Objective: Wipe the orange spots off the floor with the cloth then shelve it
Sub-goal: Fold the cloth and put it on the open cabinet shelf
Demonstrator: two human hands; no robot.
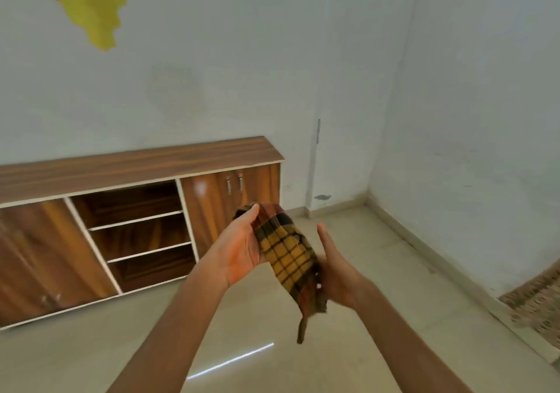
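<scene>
A yellow, black and orange checked cloth (pixel 286 253) is held folded in the air between both hands, one corner dangling below. My left hand (pixel 241 251) grips its upper left side, thumb on the top edge. My right hand (pixel 336 271) supports its lower right side with fingers pointing up. Behind the hands stands a low wooden cabinet (pixel 136 165) with open shelves (pixel 139 220) in its middle section. No orange spots show on the beige floor (pixel 272 371) in view.
The cabinet has shut doors left (pixel 39 256) and right (pixel 230 192) of the shelves. White walls meet in a corner at the right. A patterned rug (pixel 536 304) lies at the right edge. A yellow shape (pixel 91 1) hangs on the wall at the upper left.
</scene>
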